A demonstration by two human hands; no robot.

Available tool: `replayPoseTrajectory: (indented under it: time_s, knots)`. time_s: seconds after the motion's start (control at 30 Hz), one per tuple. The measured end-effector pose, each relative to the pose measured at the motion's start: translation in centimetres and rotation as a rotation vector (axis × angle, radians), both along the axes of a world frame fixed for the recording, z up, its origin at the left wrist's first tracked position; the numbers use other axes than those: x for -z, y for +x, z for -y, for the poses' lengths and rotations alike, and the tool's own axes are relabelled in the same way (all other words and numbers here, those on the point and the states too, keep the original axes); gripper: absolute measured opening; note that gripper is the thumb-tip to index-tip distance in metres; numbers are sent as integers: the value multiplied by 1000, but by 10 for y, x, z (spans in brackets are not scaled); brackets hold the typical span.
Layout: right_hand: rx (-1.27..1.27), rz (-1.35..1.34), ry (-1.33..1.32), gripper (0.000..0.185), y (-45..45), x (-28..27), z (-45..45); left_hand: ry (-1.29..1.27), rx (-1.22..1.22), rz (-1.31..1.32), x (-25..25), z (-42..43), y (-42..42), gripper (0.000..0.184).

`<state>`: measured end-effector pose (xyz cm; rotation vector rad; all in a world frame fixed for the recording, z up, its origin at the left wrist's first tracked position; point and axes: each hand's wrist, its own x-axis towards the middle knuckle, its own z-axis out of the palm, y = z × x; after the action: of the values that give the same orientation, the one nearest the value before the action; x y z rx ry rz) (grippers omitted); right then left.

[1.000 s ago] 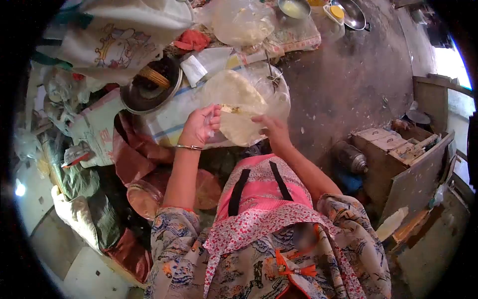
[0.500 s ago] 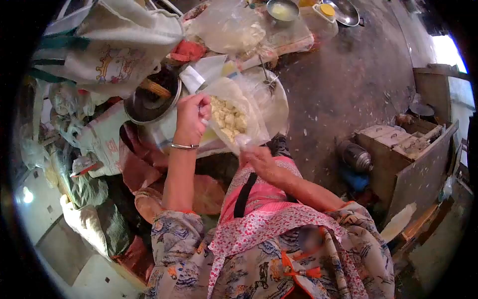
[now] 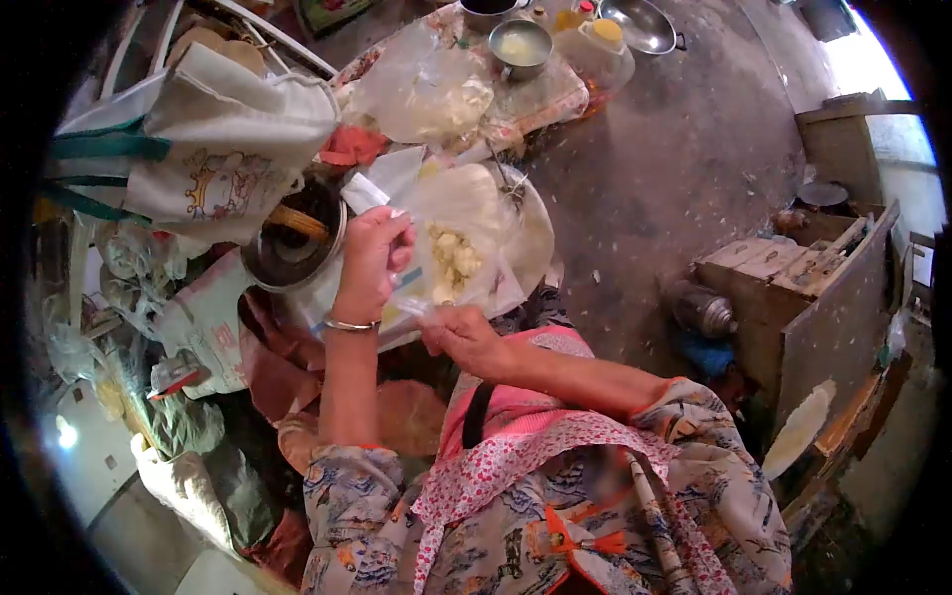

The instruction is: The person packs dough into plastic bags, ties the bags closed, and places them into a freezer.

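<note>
A clear plastic bag holding pale yellow, crumbly lumps lies over the work surface in front of me. My left hand, with a bangle at the wrist, is closed on the bag's left edge, and a bit of film sticks out above the fist. Lower down, my right hand pinches the gathered near edge of the same bag. The lumps sit between and beyond the two hands. What lies inside my curled fingers is mostly hidden.
Left of the bag stands a dark round pot with a brown brush-like thing in it. A printed cloth bag leans nearby. Farther off are a metal bowl, a yellow-capped jug and a wok. A wooden cabinet stands right.
My right hand has moved left and down, closer to my left hand, drawing the bag's near edge with it. The bag's mouth looks narrower. The whole view has shifted slightly.
</note>
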<state>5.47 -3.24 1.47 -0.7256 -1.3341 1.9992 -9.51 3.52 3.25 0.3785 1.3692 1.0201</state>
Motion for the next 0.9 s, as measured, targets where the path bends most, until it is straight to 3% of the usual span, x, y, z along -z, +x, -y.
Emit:
replayPoseTrajectory:
  time_s: [0.2, 0.33, 0.43, 0.47, 0.53, 0.6, 0.7, 0.8, 0.9]
  knots:
    - [-10, 230, 61, 25, 4, 38, 2, -28, 117, 29, 39, 3, 8, 11]
    - [37, 181, -9, 20, 8, 50, 6, -118, 197, 69, 58, 22, 14, 11]
    - [81, 195, 72, 14, 10, 52, -5, -138, 267, 106, 65, 37, 12, 10]
    - [110, 239, 226, 13, 11, 56, -9, -137, 267, 106, 70, 44, 16, 10]
    - [142, 283, 386, 13, 14, 58, -18, -155, 70, 137, 73, 52, 32, 11]
    - [125, 448, 557, 17, 21, 55, -24, -139, 76, 197, 75, 60, 33, 15]
    - [127, 546, 593, 15, 26, 56, -29, -83, 119, 333, 96, 73, 34, 25]
    - [118, 558, 620, 17, 25, 55, -31, -105, -83, 365, 84, 74, 53, 25]
    - [118, 578, 733, 19, 23, 57, -41, -31, -7, 258, 64, 67, 59, 20]
